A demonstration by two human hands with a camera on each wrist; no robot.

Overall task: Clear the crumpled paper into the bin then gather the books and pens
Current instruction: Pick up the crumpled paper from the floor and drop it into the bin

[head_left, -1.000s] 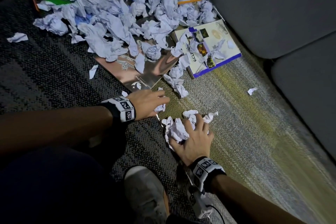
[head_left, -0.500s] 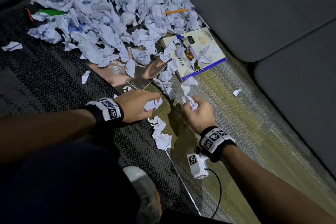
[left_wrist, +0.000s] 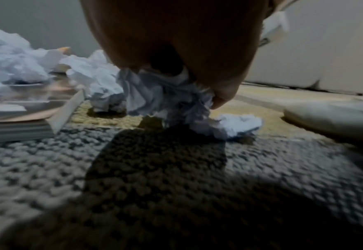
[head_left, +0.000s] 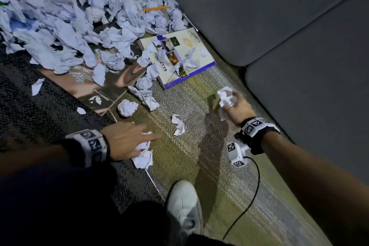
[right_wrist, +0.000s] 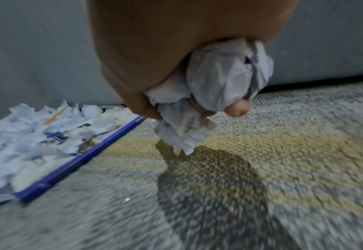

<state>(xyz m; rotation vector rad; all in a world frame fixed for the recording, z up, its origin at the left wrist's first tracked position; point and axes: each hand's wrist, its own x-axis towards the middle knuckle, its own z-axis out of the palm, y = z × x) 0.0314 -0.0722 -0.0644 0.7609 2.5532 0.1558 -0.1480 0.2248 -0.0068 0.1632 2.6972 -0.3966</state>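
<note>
A big heap of crumpled paper [head_left: 69,16] covers the rug at the upper left. It partly buries a copper-coloured book [head_left: 103,84] and a white book with a blue edge [head_left: 179,56]. An orange pencil [head_left: 155,8] lies on the heap near the sofa. My left hand [head_left: 143,146] is low over the rug, fingers curled round a wad of crumpled paper [left_wrist: 161,94]. My right hand [head_left: 233,106], raised near the sofa, grips another crumpled wad [right_wrist: 219,84]. A loose paper ball [head_left: 127,107] and a scrap [head_left: 178,124] lie between the hands. No bin is in view.
A grey sofa [head_left: 259,6] runs along the right side. My white shoe [head_left: 183,205] stands on the rug below the hands. A cable and a small tagged box [head_left: 236,153] hang from my right wrist. Small paper scraps [head_left: 37,86] lie on the dark carpet at left.
My right hand has lifted and swung right toward the sofa with a wad of paper. My left hand has moved down and right onto papers left on the rug.
</note>
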